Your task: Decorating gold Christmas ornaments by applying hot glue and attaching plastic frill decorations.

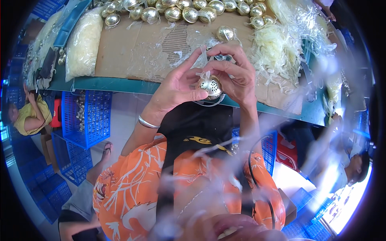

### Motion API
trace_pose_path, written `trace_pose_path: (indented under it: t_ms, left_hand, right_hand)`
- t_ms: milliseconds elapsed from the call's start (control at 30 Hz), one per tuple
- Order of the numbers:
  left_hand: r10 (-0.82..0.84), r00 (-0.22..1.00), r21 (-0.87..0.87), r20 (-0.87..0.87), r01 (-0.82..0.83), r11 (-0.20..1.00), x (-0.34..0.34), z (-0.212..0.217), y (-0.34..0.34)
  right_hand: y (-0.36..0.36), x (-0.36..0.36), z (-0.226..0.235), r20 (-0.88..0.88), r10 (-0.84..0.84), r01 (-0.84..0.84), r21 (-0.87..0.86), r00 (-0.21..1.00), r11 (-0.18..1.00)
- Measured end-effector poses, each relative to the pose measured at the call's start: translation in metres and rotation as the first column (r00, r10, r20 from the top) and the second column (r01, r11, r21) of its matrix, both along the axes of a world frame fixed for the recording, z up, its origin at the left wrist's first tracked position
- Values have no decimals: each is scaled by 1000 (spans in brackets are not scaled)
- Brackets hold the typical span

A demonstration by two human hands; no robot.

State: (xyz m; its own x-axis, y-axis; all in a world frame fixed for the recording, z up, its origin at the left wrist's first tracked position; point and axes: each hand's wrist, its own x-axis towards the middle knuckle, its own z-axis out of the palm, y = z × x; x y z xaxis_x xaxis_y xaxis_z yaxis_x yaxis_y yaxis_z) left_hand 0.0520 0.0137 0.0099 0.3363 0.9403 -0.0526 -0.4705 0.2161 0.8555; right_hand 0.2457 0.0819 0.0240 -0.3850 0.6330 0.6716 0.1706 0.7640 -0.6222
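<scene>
Two hands grip perforated metal ball (pixel 209 85); blue crate (pixel 86 116) holds more.

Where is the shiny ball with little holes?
In the head view, the perforated silver metal ball sits mid-frame between the left hand and right hand, above the cardboard-covered table's edge.

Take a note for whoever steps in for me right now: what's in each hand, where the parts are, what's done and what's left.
Left hand: grip on the perforated metal ball, thumb across its front.
Right hand: grip on the same ball, fingers at a clear plastic strip on top.
Parts: row of metal balls along the far edge of the cardboard sheet; loose plastic strips on the right.
Done: cannot tell.
Left: the ball in hand.
</scene>
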Motion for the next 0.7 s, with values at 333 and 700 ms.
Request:
trace_pose_path:
  t_ms: [333, 700]
  left_hand:
    - [6, 1000, 54, 30, -8, 998, -2, -2, -1]
    - [218, 967, 272, -132, -176, 946, 5, -2, 1]
  right_hand:
    - [-11, 13, 6, 103, 8, -12, 40, 995, 999]
    - [-30, 3, -7, -96, -143, 140, -40, 985, 989]
